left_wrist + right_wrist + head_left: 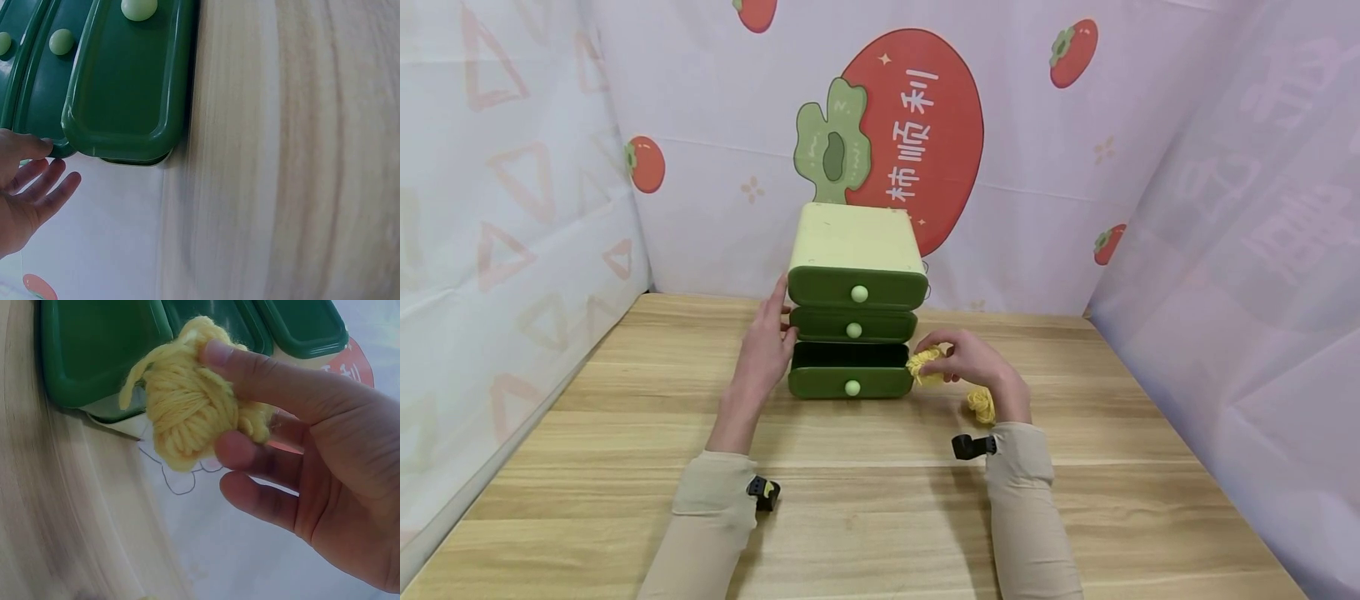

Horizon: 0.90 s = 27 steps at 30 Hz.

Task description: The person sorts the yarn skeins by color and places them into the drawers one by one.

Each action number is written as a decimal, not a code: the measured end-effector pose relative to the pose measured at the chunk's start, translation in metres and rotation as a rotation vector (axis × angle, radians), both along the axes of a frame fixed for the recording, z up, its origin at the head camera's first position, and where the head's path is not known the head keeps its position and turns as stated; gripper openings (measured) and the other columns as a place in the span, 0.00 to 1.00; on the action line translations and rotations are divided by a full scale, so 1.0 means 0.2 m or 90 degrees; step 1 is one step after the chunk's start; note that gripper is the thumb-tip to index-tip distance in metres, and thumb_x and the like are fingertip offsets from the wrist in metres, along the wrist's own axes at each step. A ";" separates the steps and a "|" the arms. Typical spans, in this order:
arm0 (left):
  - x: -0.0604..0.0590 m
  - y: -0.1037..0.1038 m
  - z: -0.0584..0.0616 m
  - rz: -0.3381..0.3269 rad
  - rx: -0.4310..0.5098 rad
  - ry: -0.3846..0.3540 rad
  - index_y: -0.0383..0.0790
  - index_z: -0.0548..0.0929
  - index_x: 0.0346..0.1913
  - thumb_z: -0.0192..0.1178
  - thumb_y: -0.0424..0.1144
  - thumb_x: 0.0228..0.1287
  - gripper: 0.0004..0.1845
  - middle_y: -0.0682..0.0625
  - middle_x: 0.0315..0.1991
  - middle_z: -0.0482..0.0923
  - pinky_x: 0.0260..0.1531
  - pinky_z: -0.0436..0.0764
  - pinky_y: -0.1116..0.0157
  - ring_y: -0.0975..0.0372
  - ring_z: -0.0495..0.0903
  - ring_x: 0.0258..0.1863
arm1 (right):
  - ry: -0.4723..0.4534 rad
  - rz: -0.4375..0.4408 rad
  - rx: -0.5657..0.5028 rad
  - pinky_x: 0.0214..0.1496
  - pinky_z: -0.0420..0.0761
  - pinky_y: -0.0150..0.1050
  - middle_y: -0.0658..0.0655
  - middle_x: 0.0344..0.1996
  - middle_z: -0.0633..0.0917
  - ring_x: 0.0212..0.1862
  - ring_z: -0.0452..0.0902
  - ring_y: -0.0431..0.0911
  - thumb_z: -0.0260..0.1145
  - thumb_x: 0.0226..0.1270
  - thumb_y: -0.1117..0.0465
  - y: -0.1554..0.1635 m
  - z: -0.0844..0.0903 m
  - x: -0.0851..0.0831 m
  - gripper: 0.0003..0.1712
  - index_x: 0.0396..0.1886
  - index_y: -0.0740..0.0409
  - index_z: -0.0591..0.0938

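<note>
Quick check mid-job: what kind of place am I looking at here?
Likely a staged tabletop booth, not a home: a wooden table enclosed by printed persimmon backdrop sheets, with only a green three-drawer box and yellow yarn set out.

The only readable writing is three white Chinese characters, 柿顺利, running down the big red persimmon picture (pixel 925 125) printed on the pale cloth backdrop (pixel 1037 208); in the right wrist view a scrap of that white writing shows but cannot be read
</note>
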<state>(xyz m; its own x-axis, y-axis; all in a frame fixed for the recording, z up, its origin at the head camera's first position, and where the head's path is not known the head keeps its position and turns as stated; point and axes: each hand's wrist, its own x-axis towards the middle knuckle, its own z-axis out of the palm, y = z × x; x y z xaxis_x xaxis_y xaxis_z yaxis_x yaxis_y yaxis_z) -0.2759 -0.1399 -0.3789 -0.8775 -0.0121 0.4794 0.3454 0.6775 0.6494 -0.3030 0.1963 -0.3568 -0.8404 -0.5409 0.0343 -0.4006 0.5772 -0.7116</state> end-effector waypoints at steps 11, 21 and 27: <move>0.00 0.01 0.00 0.007 -0.007 -0.001 0.52 0.44 0.81 0.54 0.24 0.69 0.45 0.34 0.54 0.73 0.47 0.83 0.49 0.43 0.83 0.47 | 0.141 -0.006 0.028 0.25 0.78 0.37 0.46 0.41 0.86 0.19 0.72 0.43 0.75 0.60 0.54 -0.08 0.03 0.01 0.14 0.46 0.45 0.87; 0.00 0.01 0.00 0.007 -0.001 -0.002 0.56 0.43 0.81 0.54 0.24 0.69 0.47 0.34 0.54 0.73 0.46 0.83 0.49 0.43 0.83 0.47 | 0.270 0.002 0.028 0.29 0.72 0.34 0.43 0.38 0.85 0.26 0.70 0.41 0.76 0.58 0.51 -0.15 0.01 0.01 0.15 0.46 0.43 0.87; -0.01 0.01 -0.01 0.009 -0.005 -0.003 0.57 0.42 0.81 0.54 0.24 0.69 0.47 0.34 0.54 0.73 0.47 0.83 0.49 0.43 0.83 0.47 | 0.353 0.030 0.003 0.31 0.74 0.32 0.45 0.38 0.87 0.27 0.73 0.39 0.77 0.57 0.55 -0.22 -0.01 0.00 0.14 0.44 0.47 0.88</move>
<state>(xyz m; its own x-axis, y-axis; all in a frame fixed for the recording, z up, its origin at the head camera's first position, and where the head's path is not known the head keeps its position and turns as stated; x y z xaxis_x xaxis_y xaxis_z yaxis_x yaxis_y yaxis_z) -0.2772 -0.1385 -0.3801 -0.8793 -0.0213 0.4757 0.3329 0.6870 0.6460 -0.3021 0.1528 -0.3591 -0.6715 -0.5793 0.4621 -0.7403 0.5522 -0.3834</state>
